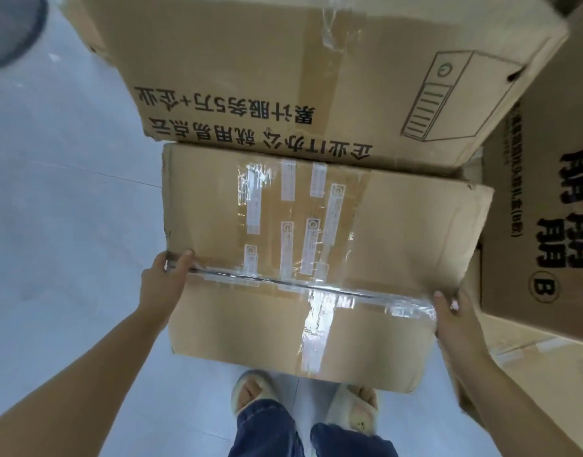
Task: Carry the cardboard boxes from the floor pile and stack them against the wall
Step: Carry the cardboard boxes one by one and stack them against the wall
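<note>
**A storage corner in an office or stockroom**

The floor (pixel 52 209) is pale, smooth tile with thin joints, bare and utilitarian. Used shipping cartons crowd it: a large box (pixel 283 70) printed with Chinese text about enterprise IT office service and a line drawing of a computer tower, a taped box (pixel 300 258), and another carton (pixel 547 209) with bold characters. The person wears slippers (pixel 250 390), suggesting an informal indoor space.

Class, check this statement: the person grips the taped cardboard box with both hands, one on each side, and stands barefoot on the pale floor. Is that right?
Not quite. The head view shows both feet in pale slippers, not bare. The rest holds: the left hand and right hand grip opposite sides of the taped cardboard box over the pale floor.
</note>
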Demonstrator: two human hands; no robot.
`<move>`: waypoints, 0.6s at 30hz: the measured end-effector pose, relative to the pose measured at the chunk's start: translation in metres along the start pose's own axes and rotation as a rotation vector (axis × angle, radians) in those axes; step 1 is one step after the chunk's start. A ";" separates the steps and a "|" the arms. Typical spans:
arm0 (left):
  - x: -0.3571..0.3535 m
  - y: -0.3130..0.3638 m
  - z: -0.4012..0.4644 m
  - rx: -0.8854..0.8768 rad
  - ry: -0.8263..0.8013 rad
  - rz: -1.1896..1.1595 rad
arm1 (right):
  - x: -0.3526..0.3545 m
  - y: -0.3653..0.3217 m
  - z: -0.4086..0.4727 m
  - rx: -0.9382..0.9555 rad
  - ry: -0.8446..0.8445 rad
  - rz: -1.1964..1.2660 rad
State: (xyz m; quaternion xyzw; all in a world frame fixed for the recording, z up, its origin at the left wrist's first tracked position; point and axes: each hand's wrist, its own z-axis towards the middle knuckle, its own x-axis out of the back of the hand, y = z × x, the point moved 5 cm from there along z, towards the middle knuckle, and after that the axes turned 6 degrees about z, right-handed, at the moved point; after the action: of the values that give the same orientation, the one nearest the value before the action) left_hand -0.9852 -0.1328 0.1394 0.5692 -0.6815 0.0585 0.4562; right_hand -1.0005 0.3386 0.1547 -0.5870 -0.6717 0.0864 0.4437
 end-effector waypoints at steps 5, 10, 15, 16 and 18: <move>0.035 -0.011 -0.046 0.096 -0.042 0.052 | 0.029 -0.004 -0.033 -0.118 -0.002 -0.085; 0.081 -0.011 -0.080 0.138 -0.149 0.087 | 0.051 -0.026 -0.061 -0.181 -0.008 -0.082; 0.129 -0.014 -0.122 0.174 -0.167 -0.035 | 0.067 -0.061 -0.095 -0.191 -0.033 -0.155; 0.145 -0.014 -0.134 0.178 -0.162 -0.056 | 0.073 -0.075 -0.106 -0.181 -0.034 -0.156; 0.161 -0.014 -0.150 0.193 -0.161 -0.097 | 0.080 -0.090 -0.118 -0.173 -0.038 -0.190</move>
State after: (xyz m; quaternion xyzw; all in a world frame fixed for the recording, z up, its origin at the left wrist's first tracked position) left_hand -0.8802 -0.1641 0.3305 0.6455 -0.6789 0.0557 0.3453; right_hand -0.9759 0.3334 0.3217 -0.5552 -0.7374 -0.0032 0.3847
